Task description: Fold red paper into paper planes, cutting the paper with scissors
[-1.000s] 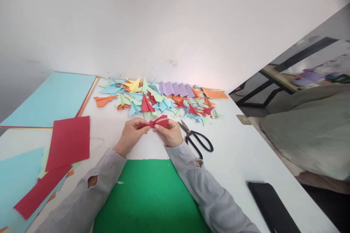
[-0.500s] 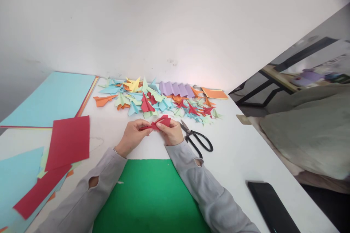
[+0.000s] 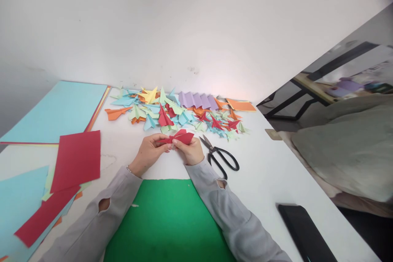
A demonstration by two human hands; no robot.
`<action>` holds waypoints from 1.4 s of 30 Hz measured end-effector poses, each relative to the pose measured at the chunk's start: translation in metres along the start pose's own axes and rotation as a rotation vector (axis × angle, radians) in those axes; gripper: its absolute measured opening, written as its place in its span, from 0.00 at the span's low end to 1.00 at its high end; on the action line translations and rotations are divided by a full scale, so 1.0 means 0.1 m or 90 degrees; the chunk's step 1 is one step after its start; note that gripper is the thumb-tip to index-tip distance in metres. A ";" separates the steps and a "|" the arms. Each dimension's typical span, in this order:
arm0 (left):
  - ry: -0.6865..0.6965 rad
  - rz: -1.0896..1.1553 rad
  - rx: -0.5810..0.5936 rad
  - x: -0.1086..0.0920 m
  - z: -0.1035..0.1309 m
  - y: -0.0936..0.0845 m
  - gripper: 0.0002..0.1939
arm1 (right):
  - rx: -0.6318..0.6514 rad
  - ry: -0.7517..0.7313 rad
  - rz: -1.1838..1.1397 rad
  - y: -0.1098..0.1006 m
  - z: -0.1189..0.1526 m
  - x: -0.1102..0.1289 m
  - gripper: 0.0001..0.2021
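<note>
Between my two hands is a small red paper plane (image 3: 183,135), held up just above the table with its folded wings showing. My left hand (image 3: 152,150) pinches its narrow end between thumb and fingers. At the wider end, my right hand (image 3: 190,150) grips it, thumb on top and the other fingers partly hidden behind the paper. Black-handled scissors (image 3: 218,153) lie beside my right hand, blades half apart. Beyond both hands spreads a pile of folded paper planes (image 3: 166,118) in red, orange, yellow, green and blue.
A green sheet (image 3: 167,221) lies under my forearms. To the left are red paper pieces (image 3: 78,157) and a stack of large blue sheets (image 3: 61,110). Pleated purple paper (image 3: 198,100) and orange paper (image 3: 242,105) sit by the wall. A black phone (image 3: 303,231) rests at right.
The red paper plane has turned slightly, so its wings look flatter and wider. My right hand has shifted a little left, its thumb now nearer the middle fold.
</note>
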State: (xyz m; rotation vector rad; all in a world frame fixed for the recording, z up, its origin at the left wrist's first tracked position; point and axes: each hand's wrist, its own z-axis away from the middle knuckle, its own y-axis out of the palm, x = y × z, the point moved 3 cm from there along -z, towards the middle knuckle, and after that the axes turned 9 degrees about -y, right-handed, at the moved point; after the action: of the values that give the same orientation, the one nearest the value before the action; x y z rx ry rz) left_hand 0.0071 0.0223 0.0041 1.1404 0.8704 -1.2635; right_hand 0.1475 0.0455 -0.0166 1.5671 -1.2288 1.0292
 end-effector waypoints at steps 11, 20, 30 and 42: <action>-0.005 0.019 0.008 0.00 0.01 0.00 0.15 | 0.034 0.033 -0.062 0.01 0.00 -0.04 0.09; 0.003 0.033 -0.015 -0.01 0.02 -0.01 0.16 | 0.036 0.008 -0.058 0.00 0.01 -0.06 0.10; -0.037 0.022 0.002 -0.01 0.03 0.00 0.15 | 0.036 0.075 -0.072 0.01 0.01 -0.04 0.09; -0.106 0.062 0.003 0.01 0.04 0.00 0.21 | 0.046 0.119 -0.100 0.03 0.01 -0.01 0.11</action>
State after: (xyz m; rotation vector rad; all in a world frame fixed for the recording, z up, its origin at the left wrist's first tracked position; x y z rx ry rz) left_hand 0.0072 0.0182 0.0046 1.0532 0.6809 -1.2612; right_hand 0.1444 0.0446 -0.0177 1.5568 -0.9354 1.0997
